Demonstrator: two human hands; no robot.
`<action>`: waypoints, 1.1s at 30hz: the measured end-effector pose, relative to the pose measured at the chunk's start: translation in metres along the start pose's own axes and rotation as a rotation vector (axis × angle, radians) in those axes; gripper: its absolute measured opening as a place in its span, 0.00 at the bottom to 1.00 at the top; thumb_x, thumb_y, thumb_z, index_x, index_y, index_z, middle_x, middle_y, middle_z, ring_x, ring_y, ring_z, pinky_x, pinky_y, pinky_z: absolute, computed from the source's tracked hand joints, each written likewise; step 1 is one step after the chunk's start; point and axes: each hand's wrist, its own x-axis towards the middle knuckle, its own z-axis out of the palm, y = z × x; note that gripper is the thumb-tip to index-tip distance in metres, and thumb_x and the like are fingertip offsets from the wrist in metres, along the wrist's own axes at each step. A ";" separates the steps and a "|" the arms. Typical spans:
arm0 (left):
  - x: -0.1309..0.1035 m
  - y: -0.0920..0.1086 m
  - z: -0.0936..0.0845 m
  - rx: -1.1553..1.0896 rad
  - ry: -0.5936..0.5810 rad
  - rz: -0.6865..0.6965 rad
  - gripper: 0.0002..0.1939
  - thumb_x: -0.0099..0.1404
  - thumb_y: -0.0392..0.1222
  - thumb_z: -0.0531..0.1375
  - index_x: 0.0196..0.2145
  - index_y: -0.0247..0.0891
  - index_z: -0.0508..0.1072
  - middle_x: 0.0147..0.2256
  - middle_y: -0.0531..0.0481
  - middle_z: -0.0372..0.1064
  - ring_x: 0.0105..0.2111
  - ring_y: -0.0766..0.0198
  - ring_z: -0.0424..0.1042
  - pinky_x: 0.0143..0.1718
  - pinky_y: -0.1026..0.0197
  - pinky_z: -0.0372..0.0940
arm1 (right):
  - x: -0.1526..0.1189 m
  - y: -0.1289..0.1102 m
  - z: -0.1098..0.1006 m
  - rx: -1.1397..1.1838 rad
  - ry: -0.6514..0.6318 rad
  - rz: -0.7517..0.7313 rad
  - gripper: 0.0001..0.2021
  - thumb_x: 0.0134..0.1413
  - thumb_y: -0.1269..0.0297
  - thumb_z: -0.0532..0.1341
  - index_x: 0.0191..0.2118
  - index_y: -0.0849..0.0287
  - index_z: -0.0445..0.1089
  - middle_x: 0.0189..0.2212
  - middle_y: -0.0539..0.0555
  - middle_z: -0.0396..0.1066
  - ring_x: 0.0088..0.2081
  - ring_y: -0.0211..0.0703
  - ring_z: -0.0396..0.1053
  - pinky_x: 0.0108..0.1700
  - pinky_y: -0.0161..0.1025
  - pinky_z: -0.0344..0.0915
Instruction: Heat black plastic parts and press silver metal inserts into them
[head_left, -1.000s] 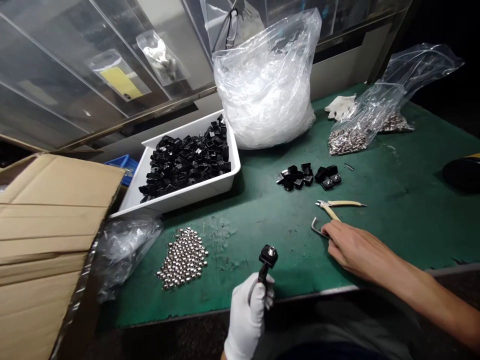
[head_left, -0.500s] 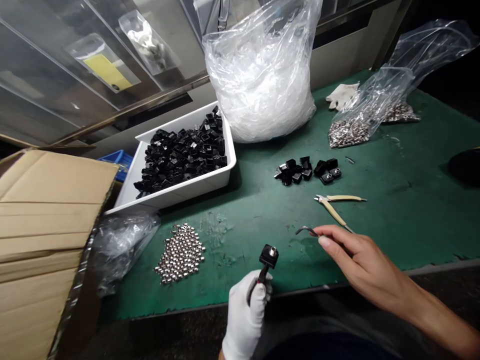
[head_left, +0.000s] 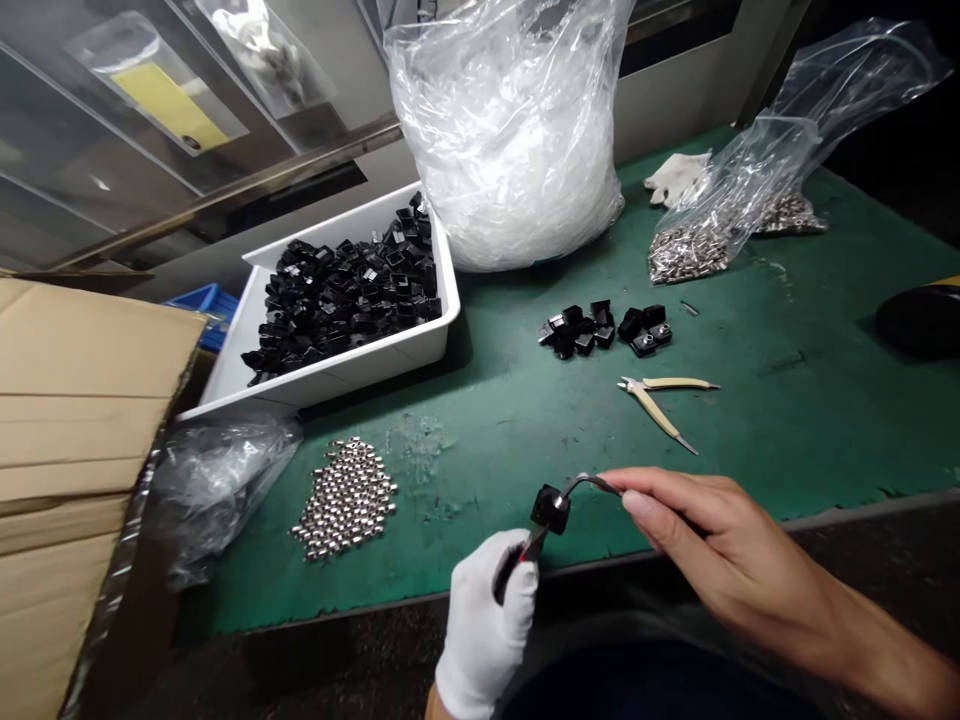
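Note:
My left hand [head_left: 487, 610], in a white glove, is closed around dark pliers [head_left: 531, 548] with a bit of red on the handle. At the end of the pliers sits a small black plastic part [head_left: 545, 506], with a silver metal insert on its face. My bare right hand [head_left: 697, 530] pinches a thin metal tool with a bent end [head_left: 589, 481]. The tool's tip touches the insert, or lies right at it; the exact contact is too small to tell. Silver inserts [head_left: 349, 500] lie spread on the green table [head_left: 480, 430] left of my hands.
Cream-handled side cutters [head_left: 660, 400] lie open beyond my right hand. Behind them are several black parts [head_left: 581, 330]. A white bin [head_left: 375, 360] of black parts, a large plastic bag [head_left: 517, 150], a bag of metal inserts [head_left: 690, 250] and a cardboard box [head_left: 75, 450] surround the work area.
My right hand has moved left, bringing the bent tool's tip to the insert on the black part. My left hand keeps hold of the pliers, and the view has shifted slightly.

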 end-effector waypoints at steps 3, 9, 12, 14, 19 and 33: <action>0.000 0.001 0.000 0.002 0.007 0.017 0.19 0.71 0.56 0.51 0.38 0.40 0.73 0.30 0.50 0.72 0.29 0.63 0.71 0.34 0.62 0.63 | -0.001 -0.001 -0.001 -0.030 -0.013 0.009 0.14 0.70 0.62 0.56 0.56 0.38 0.70 0.51 0.38 0.74 0.52 0.31 0.71 0.55 0.26 0.64; 0.001 0.002 0.001 0.028 0.002 0.043 0.19 0.70 0.56 0.51 0.36 0.40 0.72 0.30 0.50 0.72 0.30 0.63 0.70 0.34 0.62 0.63 | -0.003 -0.002 -0.005 -0.086 -0.044 0.013 0.14 0.71 0.61 0.56 0.56 0.35 0.68 0.52 0.35 0.73 0.53 0.30 0.71 0.56 0.25 0.64; 0.001 0.002 0.001 0.040 -0.002 0.049 0.18 0.70 0.56 0.52 0.37 0.40 0.73 0.31 0.50 0.72 0.31 0.63 0.71 0.34 0.62 0.64 | -0.004 -0.001 -0.008 -0.110 -0.054 0.018 0.14 0.71 0.61 0.55 0.56 0.34 0.68 0.52 0.34 0.73 0.53 0.30 0.71 0.56 0.26 0.64; 0.001 0.003 0.002 0.054 0.000 0.054 0.18 0.70 0.55 0.52 0.37 0.40 0.73 0.31 0.50 0.72 0.31 0.62 0.71 0.34 0.62 0.64 | -0.005 -0.001 -0.009 -0.127 -0.062 0.017 0.14 0.71 0.61 0.55 0.57 0.35 0.68 0.53 0.35 0.73 0.53 0.31 0.71 0.55 0.27 0.65; 0.002 0.005 0.005 0.106 0.019 0.050 0.16 0.70 0.54 0.53 0.38 0.41 0.73 0.32 0.50 0.72 0.32 0.61 0.72 0.35 0.61 0.65 | -0.008 0.001 -0.011 -0.175 -0.080 -0.003 0.15 0.70 0.61 0.56 0.57 0.37 0.68 0.53 0.36 0.73 0.53 0.32 0.71 0.57 0.28 0.65; -0.002 0.005 0.014 0.174 0.071 0.076 0.17 0.70 0.55 0.54 0.36 0.41 0.72 0.30 0.52 0.69 0.28 0.63 0.68 0.32 0.62 0.62 | -0.021 0.001 0.000 -0.085 -0.142 0.151 0.15 0.73 0.57 0.53 0.60 0.38 0.66 0.55 0.40 0.71 0.55 0.35 0.69 0.54 0.30 0.66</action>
